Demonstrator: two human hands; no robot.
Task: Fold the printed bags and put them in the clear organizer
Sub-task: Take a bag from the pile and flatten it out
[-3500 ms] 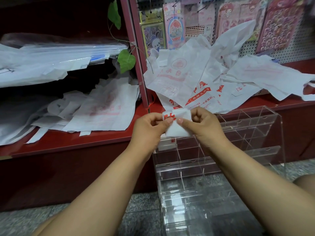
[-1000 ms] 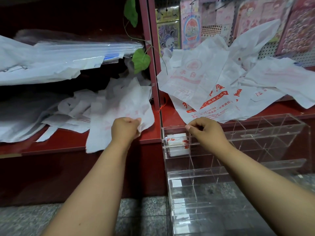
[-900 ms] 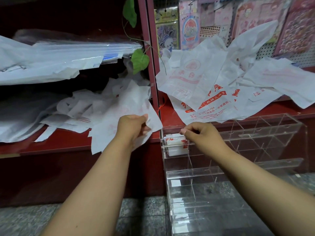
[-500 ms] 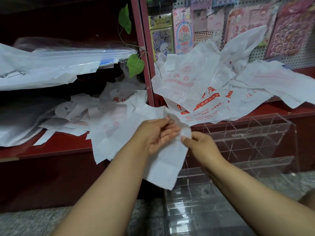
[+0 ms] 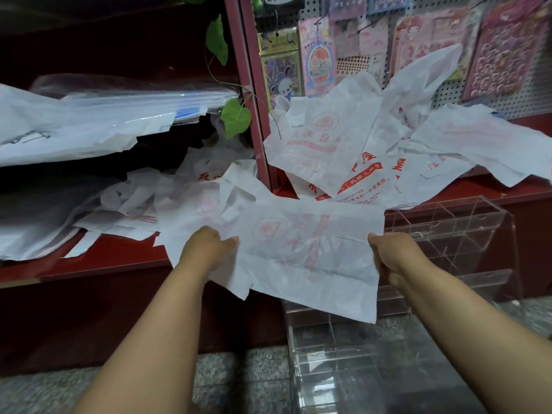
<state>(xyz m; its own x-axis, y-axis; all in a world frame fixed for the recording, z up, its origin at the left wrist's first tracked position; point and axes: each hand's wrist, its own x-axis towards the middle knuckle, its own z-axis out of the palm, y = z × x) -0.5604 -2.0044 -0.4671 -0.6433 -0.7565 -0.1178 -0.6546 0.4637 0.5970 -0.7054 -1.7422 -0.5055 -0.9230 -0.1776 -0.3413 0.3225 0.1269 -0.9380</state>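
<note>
Stretched flat between both hands: one printed bag [image 5: 301,249], thin and white with a faint red print, held in the air just before the red shelf [image 5: 119,258] and above the clear organizer [image 5: 466,222]. Left hand [image 5: 209,249] at 9 o'clock of the bag, thumb on top and fingers curled beneath, pinching the handle end. Right hand [image 5: 391,255] at 3 o'clock, gripping the bottom edge the same way. Held taut like this, most likely, to smooth the creases and square the edges before the first fold. Handles trailing off toward 10 o'clock onto the heap of bags [image 5: 125,204] on the shelf.

At 4 o'clock of the held bag, the organizer standing on the floor against the shelf, its compartments open on top. Visible cells on the right look empty; left cells hidden behind the bag, contents impossible to tell. At 1 o'clock, more unfolded bags [image 5: 358,150] piled loosely under the pegboard [image 5: 507,106], waiting.
</note>
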